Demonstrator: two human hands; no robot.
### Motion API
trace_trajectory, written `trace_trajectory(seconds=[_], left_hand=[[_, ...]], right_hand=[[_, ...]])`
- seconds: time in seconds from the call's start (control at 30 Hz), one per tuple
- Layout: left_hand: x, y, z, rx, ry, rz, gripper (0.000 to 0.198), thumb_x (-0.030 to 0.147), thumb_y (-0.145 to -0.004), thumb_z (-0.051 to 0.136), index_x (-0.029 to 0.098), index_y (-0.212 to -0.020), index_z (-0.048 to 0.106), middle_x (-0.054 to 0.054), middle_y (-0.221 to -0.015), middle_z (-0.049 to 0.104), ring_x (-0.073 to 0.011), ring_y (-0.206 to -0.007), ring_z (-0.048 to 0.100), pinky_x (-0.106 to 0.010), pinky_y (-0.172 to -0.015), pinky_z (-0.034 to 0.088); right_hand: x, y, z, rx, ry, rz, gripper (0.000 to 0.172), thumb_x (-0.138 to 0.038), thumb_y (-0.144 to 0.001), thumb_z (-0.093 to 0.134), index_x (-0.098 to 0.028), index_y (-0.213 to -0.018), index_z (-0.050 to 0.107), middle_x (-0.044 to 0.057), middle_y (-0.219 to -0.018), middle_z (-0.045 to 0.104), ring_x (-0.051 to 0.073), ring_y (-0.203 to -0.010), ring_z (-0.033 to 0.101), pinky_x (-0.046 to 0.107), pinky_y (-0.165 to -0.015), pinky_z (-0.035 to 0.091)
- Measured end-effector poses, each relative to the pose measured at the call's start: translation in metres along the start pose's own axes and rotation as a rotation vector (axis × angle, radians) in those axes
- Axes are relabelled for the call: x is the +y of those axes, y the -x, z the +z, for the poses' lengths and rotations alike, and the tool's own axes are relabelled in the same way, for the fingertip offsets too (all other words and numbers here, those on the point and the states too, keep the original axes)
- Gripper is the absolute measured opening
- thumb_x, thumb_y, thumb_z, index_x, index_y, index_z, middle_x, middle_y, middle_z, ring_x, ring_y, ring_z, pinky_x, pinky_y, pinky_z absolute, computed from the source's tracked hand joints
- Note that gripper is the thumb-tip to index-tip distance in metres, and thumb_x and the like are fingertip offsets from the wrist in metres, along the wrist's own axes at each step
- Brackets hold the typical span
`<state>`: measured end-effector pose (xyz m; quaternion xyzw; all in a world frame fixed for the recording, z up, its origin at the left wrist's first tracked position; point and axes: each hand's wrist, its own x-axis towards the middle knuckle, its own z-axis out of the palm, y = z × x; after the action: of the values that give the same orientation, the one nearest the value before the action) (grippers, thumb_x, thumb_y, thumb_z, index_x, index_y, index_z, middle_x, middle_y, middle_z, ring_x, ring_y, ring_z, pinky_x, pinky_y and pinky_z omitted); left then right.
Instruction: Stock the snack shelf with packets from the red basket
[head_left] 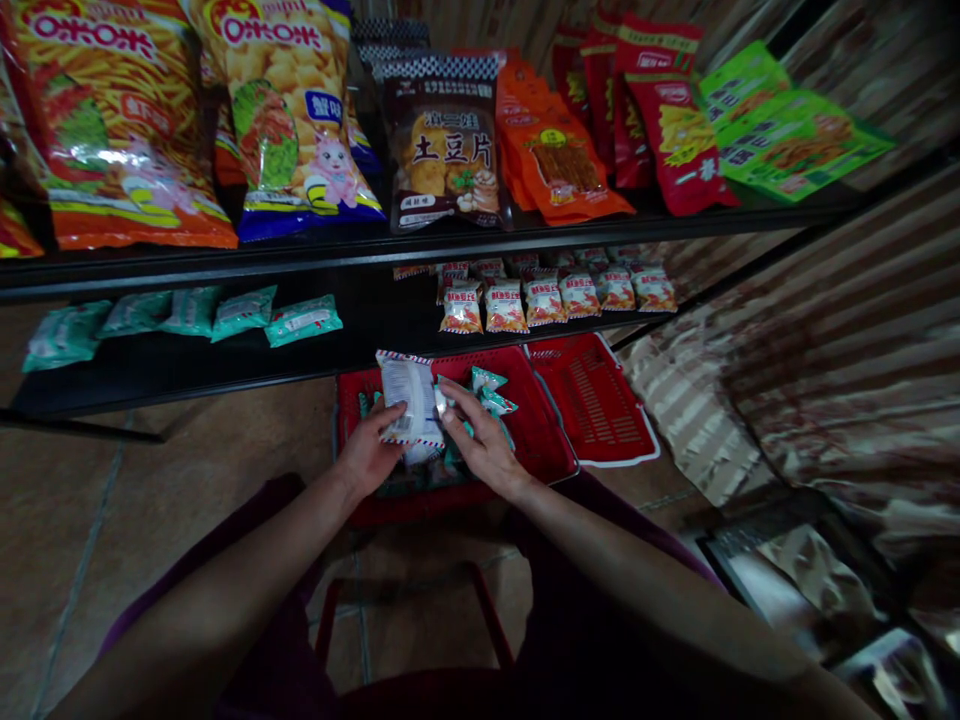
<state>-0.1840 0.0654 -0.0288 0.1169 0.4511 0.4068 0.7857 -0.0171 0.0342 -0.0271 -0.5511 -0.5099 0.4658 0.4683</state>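
Observation:
My left hand (369, 452) grips a white snack packet (407, 398) with a red and blue striped edge, holding it upright over a red basket (541, 436). My right hand (482, 443) pinches the packet's right edge with fingers closed. Several small teal packets (491, 391) lie in the basket under and behind my hands. More teal packets (302, 320) lie in a row on the lower black shelf to the left.
A second red basket (596, 400) stands to the right on the floor. The lower shelf (187, 375) also holds small orange-and-white packets (504, 305). The upper shelf carries large snack bags (289, 110). Striped fabric (825, 370) hangs at the right. A red stool frame (409, 620) sits below my arms.

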Motion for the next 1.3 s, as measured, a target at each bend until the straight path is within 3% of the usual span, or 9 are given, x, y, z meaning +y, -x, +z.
trace_trajectory(seconds=[0.1, 0.2, 0.27, 0.43, 0.53, 0.63, 0.9, 1.2, 1.3], left_hand=[[0.004, -0.003, 0.000, 0.060, 0.101, -0.037, 0.040, 0.013, -0.074, 0.059, 0.017, -0.114, 0.060, -0.005, -0.098, 0.071, -0.0202, -0.088, 0.068, -0.033, -0.079, 0.054], [0.003, -0.006, 0.000, 0.071, 0.088, -0.032, 0.037, 0.013, -0.076, 0.056, 0.017, -0.112, 0.061, -0.005, -0.097, 0.072, -0.0206, -0.090, 0.068, -0.033, -0.081, 0.054], [-0.001, -0.006, 0.000, 0.079, 0.067, -0.023, 0.035, 0.013, -0.075, 0.056, 0.017, -0.110, 0.062, -0.004, -0.095, 0.072, -0.0215, -0.093, 0.067, -0.034, -0.082, 0.054], [-0.002, -0.005, -0.001, 0.039, 0.000, 0.099, 0.036, 0.010, -0.070, 0.063, 0.021, -0.104, 0.063, -0.001, -0.096, 0.072, -0.0209, -0.103, 0.063, -0.031, -0.089, 0.051], [0.007, -0.008, -0.001, -0.020, 0.034, 0.039, 0.028, 0.024, -0.076, 0.062, 0.018, -0.104, 0.063, -0.005, -0.096, 0.071, -0.0226, -0.096, 0.065, -0.035, -0.085, 0.052], [0.018, -0.014, -0.005, 0.033, 0.087, -0.020, 0.026, 0.034, -0.083, 0.058, 0.017, -0.101, 0.064, -0.005, -0.090, 0.071, -0.0201, -0.085, 0.066, -0.033, -0.081, 0.052], [0.029, -0.017, -0.015, 0.168, 0.076, 0.026, 0.019, 0.034, -0.084, 0.059, 0.017, -0.087, 0.065, -0.001, -0.075, 0.067, -0.0138, -0.067, 0.062, -0.027, -0.069, 0.050], [0.031, -0.014, -0.014, 0.258, 0.115, 0.143, 0.012, 0.022, -0.087, 0.055, 0.016, -0.085, 0.065, -0.003, -0.082, 0.070, -0.0136, -0.074, 0.065, -0.024, -0.072, 0.051], [0.030, -0.016, -0.017, 0.246, 0.079, 0.121, 0.012, 0.024, -0.086, 0.056, 0.016, -0.084, 0.065, -0.003, -0.081, 0.070, -0.0143, -0.072, 0.065, -0.025, -0.070, 0.052]], right_hand=[[0.007, -0.001, 0.002, 0.157, -0.136, 0.220, 0.035, -0.040, -0.073, 0.072, -0.028, -0.105, 0.065, 0.003, -0.114, 0.063, 0.018, -0.111, 0.055, 0.032, -0.097, 0.045], [0.013, 0.000, 0.005, 0.001, -0.375, 0.506, 0.034, -0.046, -0.066, 0.076, -0.022, -0.087, 0.065, 0.003, -0.094, 0.067, 0.017, -0.088, 0.065, 0.032, -0.081, 0.053], [0.014, 0.001, 0.007, -0.072, -0.498, 0.589, 0.038, -0.047, -0.060, 0.080, -0.020, -0.080, 0.063, 0.002, -0.083, 0.068, 0.015, -0.077, 0.066, 0.031, -0.075, 0.054], [0.013, 0.000, 0.009, -0.015, -0.530, 0.621, 0.038, -0.036, -0.050, 0.087, -0.017, -0.075, 0.065, -0.001, -0.071, 0.067, 0.009, -0.062, 0.062, 0.024, -0.066, 0.052], [0.015, -0.002, 0.007, 0.030, -0.475, 0.598, 0.035, -0.034, -0.050, 0.087, -0.017, -0.072, 0.065, -0.004, -0.066, 0.063, 0.007, -0.058, 0.058, 0.021, -0.061, 0.049], [0.018, -0.002, 0.005, 0.006, -0.421, 0.530, 0.033, -0.036, -0.052, 0.085, -0.018, -0.072, 0.066, -0.005, -0.064, 0.061, 0.006, -0.056, 0.054, 0.020, -0.058, 0.046], [0.018, -0.001, 0.008, -0.038, -0.333, 0.470, 0.029, -0.039, -0.055, 0.081, -0.018, -0.070, 0.067, -0.006, -0.058, 0.055, 0.006, -0.053, 0.046, 0.019, -0.052, 0.037], [0.020, 0.001, 0.010, -0.126, -0.250, 0.457, 0.031, -0.040, -0.060, 0.078, -0.020, -0.082, 0.071, -0.005, -0.067, 0.063, 0.008, -0.058, 0.051, 0.021, -0.058, 0.041], [0.013, 0.000, 0.008, -0.190, -0.271, 0.461, 0.034, -0.041, -0.062, 0.078, -0.021, -0.089, 0.071, -0.002, -0.082, 0.069, 0.012, -0.073, 0.060, 0.023, -0.068, 0.046]])
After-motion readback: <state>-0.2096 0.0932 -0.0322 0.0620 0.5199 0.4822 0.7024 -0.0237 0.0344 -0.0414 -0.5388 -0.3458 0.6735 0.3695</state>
